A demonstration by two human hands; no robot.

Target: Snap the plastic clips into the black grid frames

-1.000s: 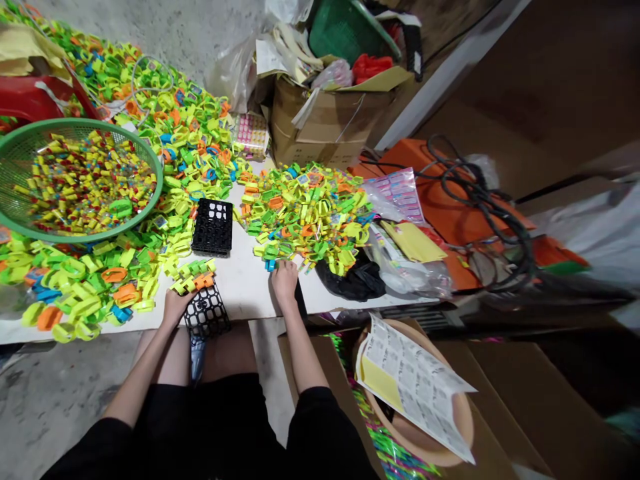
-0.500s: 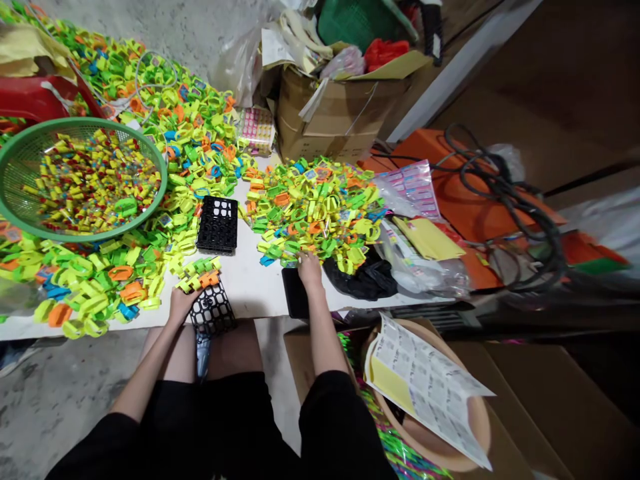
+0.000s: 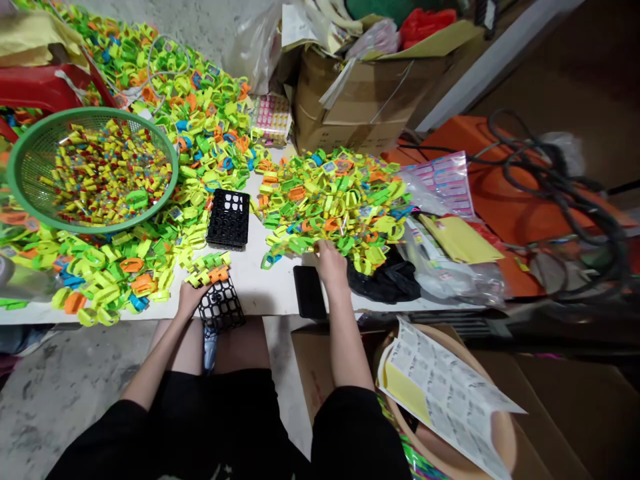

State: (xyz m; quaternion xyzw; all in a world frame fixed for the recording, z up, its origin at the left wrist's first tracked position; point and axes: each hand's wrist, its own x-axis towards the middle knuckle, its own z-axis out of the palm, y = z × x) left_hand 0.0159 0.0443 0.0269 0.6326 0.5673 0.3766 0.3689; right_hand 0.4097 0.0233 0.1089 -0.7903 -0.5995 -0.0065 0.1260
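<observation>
Although most of its fingers were hidden, the left hand [image 3: 189, 299] gripped the left side of a black lattice tray [image 3: 223, 307], whose far end carried yellow, green and orange plastic pieces [image 3: 209, 268]. The right hand [image 3: 333, 267] had its fingers [image 3: 321, 249] bent and drawn together at the near rim of a loose heap [image 3: 330, 200] of similar pieces; whether they pinched one I could not tell (the tips met a jumble of bright shapes).

A second earlier, the right hand had been farther left, covering much of a flat black slab [image 3: 309, 292]; by this moment it had moved right along the heap, and the slab lay almost wholly in sight just beside it. The left hand and its tray had kept much the same place.

The tray straddled the near edge of the counter [image 3: 273, 283], its lower end hanging over the person's lap [image 3: 239, 347]. White surface showed between another black tray [image 3: 228, 223] and the slab. Leftward, more pieces crowded round a green basket [image 3: 95, 229]; rightward, a black bag [image 3: 393, 281] bordered the heap.
</observation>
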